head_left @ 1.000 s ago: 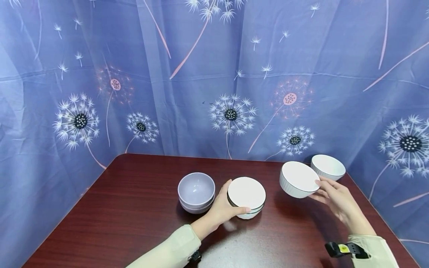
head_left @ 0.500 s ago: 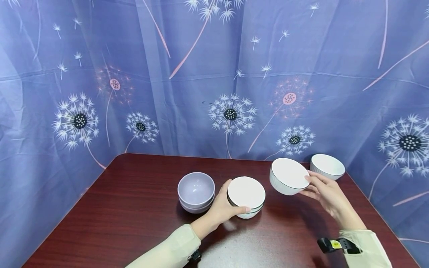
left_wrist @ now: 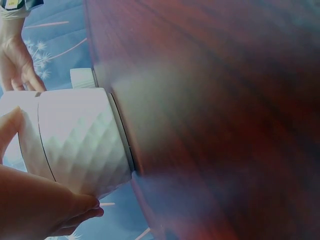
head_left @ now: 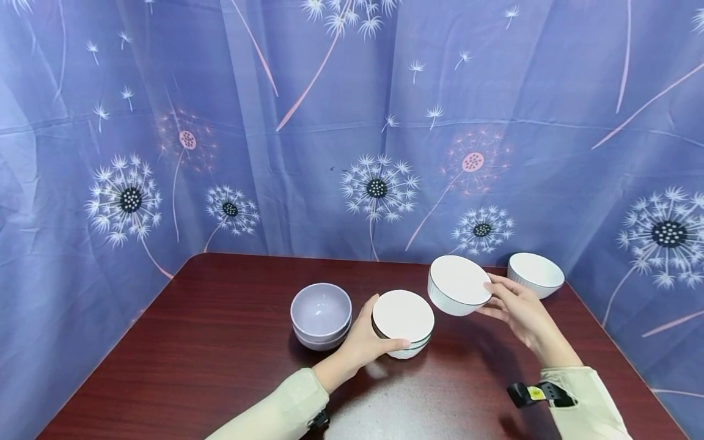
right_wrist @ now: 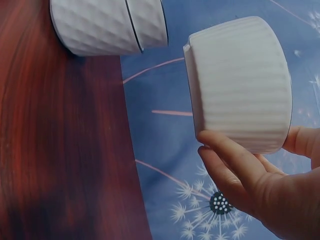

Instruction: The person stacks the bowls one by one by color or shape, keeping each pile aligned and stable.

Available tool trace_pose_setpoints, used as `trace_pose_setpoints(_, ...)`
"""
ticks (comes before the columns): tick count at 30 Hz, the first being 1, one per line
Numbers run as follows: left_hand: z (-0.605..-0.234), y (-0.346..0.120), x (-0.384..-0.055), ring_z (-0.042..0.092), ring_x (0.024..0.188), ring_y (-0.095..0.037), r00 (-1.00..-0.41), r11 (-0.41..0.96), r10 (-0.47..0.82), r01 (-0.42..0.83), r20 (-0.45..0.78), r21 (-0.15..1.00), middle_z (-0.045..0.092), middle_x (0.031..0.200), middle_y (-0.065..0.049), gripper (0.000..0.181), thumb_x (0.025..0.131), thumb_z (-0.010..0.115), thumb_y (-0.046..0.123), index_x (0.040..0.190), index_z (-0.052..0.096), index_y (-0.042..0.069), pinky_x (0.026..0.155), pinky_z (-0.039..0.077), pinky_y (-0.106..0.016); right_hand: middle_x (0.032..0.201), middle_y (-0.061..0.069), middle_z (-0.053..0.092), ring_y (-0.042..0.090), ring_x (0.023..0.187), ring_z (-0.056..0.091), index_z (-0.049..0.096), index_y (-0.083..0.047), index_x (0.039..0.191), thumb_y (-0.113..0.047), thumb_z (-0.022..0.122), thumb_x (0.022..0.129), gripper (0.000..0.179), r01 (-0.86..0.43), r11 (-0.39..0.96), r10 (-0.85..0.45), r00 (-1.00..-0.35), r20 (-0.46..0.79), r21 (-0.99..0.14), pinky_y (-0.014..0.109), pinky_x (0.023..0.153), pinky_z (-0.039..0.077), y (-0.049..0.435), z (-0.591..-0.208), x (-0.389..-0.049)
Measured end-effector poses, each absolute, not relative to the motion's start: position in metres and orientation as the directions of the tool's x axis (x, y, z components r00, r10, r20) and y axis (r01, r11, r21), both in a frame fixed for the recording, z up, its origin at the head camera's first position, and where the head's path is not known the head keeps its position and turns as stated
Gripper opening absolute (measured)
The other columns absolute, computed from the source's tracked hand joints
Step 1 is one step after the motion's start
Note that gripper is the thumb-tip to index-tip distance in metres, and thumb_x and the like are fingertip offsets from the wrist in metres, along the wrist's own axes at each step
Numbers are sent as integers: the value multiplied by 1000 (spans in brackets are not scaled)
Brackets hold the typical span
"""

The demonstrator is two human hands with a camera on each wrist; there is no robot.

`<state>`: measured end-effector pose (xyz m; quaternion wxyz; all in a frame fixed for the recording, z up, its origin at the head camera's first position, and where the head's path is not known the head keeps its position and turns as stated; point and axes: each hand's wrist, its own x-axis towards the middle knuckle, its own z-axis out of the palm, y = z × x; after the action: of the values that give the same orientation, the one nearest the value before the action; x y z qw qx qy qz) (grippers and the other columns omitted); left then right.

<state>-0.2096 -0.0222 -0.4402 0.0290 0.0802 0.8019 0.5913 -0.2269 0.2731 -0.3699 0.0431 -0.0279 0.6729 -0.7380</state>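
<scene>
My right hand point(head_left: 519, 311) grips a white ribbed bowl point(head_left: 458, 286) by its right side, thumb at the rim and fingers beneath. The bowl hangs in the air, tilted a little, just right of and above a stack of white bowls with dark rims point(head_left: 403, 321). The right wrist view shows the vertical ribs of the held bowl point(right_wrist: 242, 85). Around the left side of the stack curls my left hand point(head_left: 365, 342), its thumb across the front. Those stacked bowls point(left_wrist: 82, 140) have a diamond-patterned outside in the left wrist view.
Left of my left hand stands a stack of lilac bowls point(head_left: 321, 313). Another white ribbed bowl point(head_left: 535, 274) is at the table's far right corner. The dark red table point(head_left: 192, 342) ends at a blue dandelion-print curtain point(head_left: 308, 201).
My right hand has carried the ribbed bowl leftward and slightly up, closer to the white stack. The left hand has stayed on that stack.
</scene>
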Motion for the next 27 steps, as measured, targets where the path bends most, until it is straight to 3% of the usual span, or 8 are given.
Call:
trace_pose_setpoints(12,-440,-22,-209,36,134,-34,-985,288,164,96,50,953,36,149,-14,109,62,91,23,151,28,11,106,32,-55,99,-4,62,11,85,65,32,11,141,-15,55,98,55,18,-44,-125,-992,-12,-999,33,78,56,252,-365,-231)
trace_pose_setpoints(21,-441,-23,-210,35,134,-34,-982,277,180,102,52,955,36,149,-15,110,63,91,23,151,26,9,107,31,-55,102,-1,62,11,86,66,26,15,143,-15,53,99,60,10,-17,-173,-985,-7,-1000,33,79,56,233,-363,-233)
trace_pose_setpoints(27,-440,-23,-210,36,134,-33,-982,271,180,97,48,958,37,149,-13,111,63,91,25,151,26,9,107,31,-54,107,1,61,13,89,66,31,13,142,-21,58,97,63,-9,-20,-201,-979,12,-1000,36,79,56,226,-367,-237)
